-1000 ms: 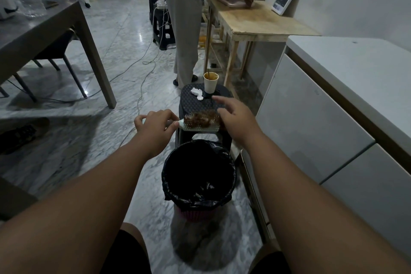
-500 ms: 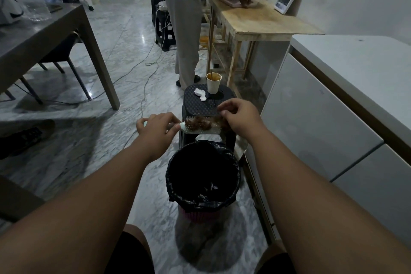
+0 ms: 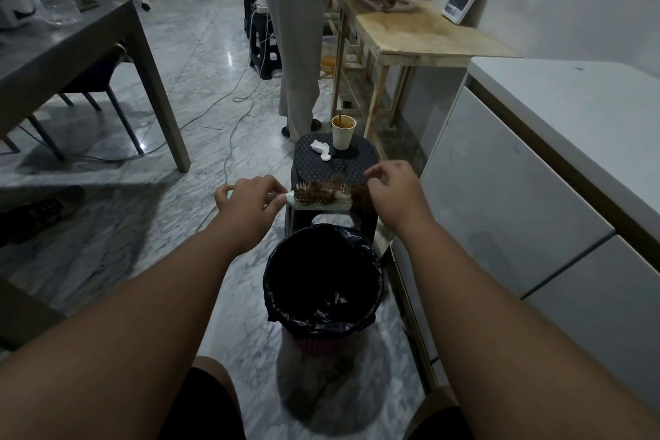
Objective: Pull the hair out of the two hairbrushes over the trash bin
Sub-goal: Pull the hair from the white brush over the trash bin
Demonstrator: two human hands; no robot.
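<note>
1. The round trash bin lined with a black plastic bag (image 3: pixel 323 282) stands on the marble floor, near and centre, its mouth open upward to catch what falls.
2. Just beyond it stands a dark perforated plastic stool (image 3: pixel 335 164). It carries a paper cup of brown drink (image 3: pixel 343 132) and a crumpled white tissue (image 3: pixel 320 149), both at its far end, well clear of the work.
3. The left hand (image 3: pixel 250 205) has its fingers clamped on the handle of the pale flat hairbrush (image 3: pixel 321 198). It holds the brush level, bristles up, slightly beyond the bin's far rim rather than squarely over the mouth, so loose strands could land on the stool.
4. The right hand (image 3: pixel 391 195) is at the brush's right end. Thumb and forefinger seem pinched on the hair there, though the dim light leaves that unsure.
5. The tangle of reddish-brown hair (image 3: pixel 323 189) sits matted in the bristles, mostly unpulled.
6. Only one brush is visible; the second I cannot find.
7. A standing person works at a far wooden table, not in the way.
</note>
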